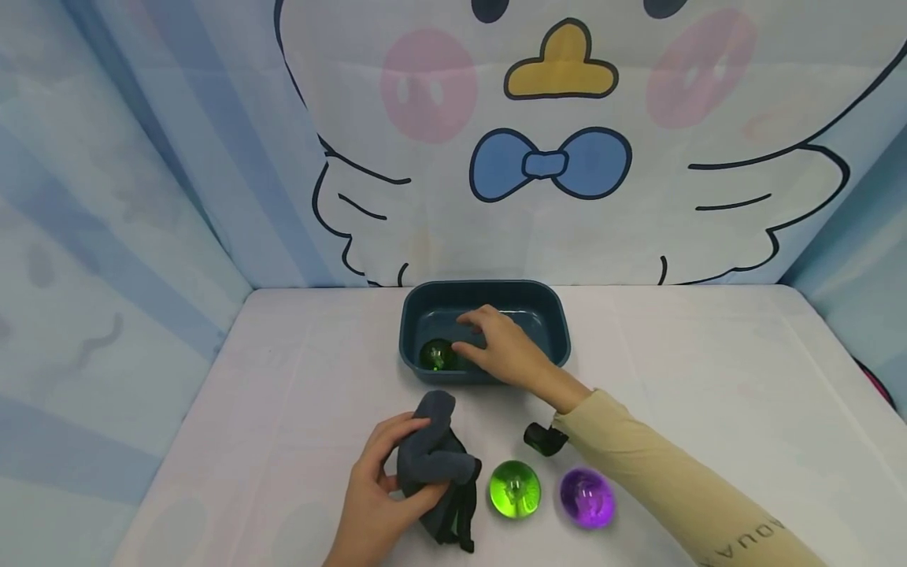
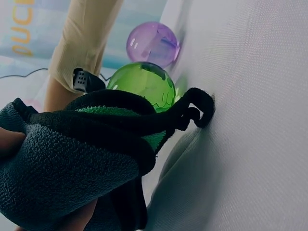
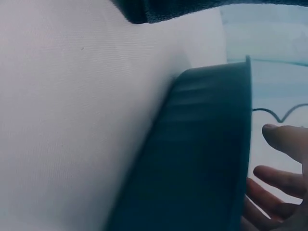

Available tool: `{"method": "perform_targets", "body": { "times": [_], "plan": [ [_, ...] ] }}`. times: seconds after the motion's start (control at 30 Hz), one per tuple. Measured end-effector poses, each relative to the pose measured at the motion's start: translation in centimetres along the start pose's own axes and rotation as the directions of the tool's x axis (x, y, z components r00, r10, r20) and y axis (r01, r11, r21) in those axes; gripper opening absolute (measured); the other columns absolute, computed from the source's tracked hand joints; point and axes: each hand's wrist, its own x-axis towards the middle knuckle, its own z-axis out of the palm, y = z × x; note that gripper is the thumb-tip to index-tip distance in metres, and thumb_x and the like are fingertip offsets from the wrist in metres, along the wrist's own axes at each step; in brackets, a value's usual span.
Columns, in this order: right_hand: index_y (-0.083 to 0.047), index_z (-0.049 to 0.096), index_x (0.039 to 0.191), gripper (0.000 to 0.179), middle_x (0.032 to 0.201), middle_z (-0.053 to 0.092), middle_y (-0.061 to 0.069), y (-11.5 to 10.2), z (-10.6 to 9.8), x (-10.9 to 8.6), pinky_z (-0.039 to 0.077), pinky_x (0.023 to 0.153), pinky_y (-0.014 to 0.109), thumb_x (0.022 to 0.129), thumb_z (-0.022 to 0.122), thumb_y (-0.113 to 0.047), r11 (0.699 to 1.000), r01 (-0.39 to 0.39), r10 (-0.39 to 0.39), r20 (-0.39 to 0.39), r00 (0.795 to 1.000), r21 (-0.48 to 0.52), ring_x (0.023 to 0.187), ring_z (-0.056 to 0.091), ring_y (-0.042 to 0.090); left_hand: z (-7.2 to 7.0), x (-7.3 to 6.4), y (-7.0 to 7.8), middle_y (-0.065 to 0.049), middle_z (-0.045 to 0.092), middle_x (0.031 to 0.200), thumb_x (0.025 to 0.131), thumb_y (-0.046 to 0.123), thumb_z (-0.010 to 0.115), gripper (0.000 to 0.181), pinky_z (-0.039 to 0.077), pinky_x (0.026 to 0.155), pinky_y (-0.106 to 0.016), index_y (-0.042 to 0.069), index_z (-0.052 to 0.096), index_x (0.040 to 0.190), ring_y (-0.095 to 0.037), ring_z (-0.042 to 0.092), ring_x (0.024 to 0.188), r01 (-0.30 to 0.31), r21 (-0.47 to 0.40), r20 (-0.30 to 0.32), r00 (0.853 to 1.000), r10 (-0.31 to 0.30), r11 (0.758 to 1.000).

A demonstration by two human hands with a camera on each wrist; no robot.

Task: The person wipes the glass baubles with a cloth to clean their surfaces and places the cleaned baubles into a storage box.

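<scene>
My left hand [image 1: 386, 484] grips a folded dark grey cloth [image 1: 432, 457] with black edging, a bit of green showing in its folds. In the left wrist view the cloth [image 2: 72, 163] has a fuzzy surface, and a black loop hangs from it beside the table. My right hand [image 1: 506, 346] reaches over the dark teal basin [image 1: 485, 378], thumb and fingers apart with nothing between them. A dark green clear ball [image 1: 437, 355] lies in the basin's near left corner, just left of the right thumb. The right wrist view shows the fingers [image 3: 281, 183] by the basin's rim.
A bright green clear ball [image 1: 514, 489] and a purple clear ball [image 1: 587, 498] lie on the white table [image 1: 737, 394], right of the cloth. A small black device [image 1: 544, 439] shows at the right cuff. A printed fabric wall [image 1: 546, 236] rises behind the basin.
</scene>
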Motion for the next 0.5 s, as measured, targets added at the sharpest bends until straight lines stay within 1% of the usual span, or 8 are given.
{"method": "perform_targets", "body": {
  "times": [0.27,0.4,0.5],
  "plan": [
    [0.000,0.062,0.127,0.040,0.121,0.060,0.017,-0.6,-1.3,-1.5,0.054,0.090,0.046,0.094,0.069,-0.021,0.997,0.071,-0.071,-0.059,0.996,-0.005,0.109,0.063,0.032,0.1,0.0,0.0,-0.002,0.049,0.140,0.072,0.010,0.088,0.062,0.058,0.080,-0.028,0.028,0.064,0.126,-0.031,0.046,0.131,0.026,0.009,-0.001,1.000,-0.026,1.000],
    [-0.001,0.063,0.125,0.038,0.118,0.061,0.015,-0.6,-1.8,-2.3,0.054,0.088,0.044,0.094,0.069,-0.021,0.996,0.085,-0.084,-0.087,0.993,0.002,0.107,0.064,0.031,0.1,0.0,0.1,-0.002,0.050,0.140,0.072,0.011,0.089,0.061,0.058,0.081,-0.028,0.028,0.064,0.126,-0.031,0.046,0.131,0.033,0.013,0.000,0.999,-0.033,0.999],
    [-0.002,0.063,0.125,0.037,0.117,0.061,0.014,-0.6,-2.0,-2.9,0.055,0.087,0.044,0.094,0.070,-0.021,0.996,0.090,-0.089,-0.091,0.992,0.007,0.105,0.064,0.031,0.1,0.0,0.1,-0.003,0.050,0.140,0.072,0.011,0.089,0.062,0.058,0.081,-0.028,0.028,0.064,0.126,-0.031,0.046,0.131,0.033,0.015,0.002,0.999,-0.033,0.999]
  ]
}}
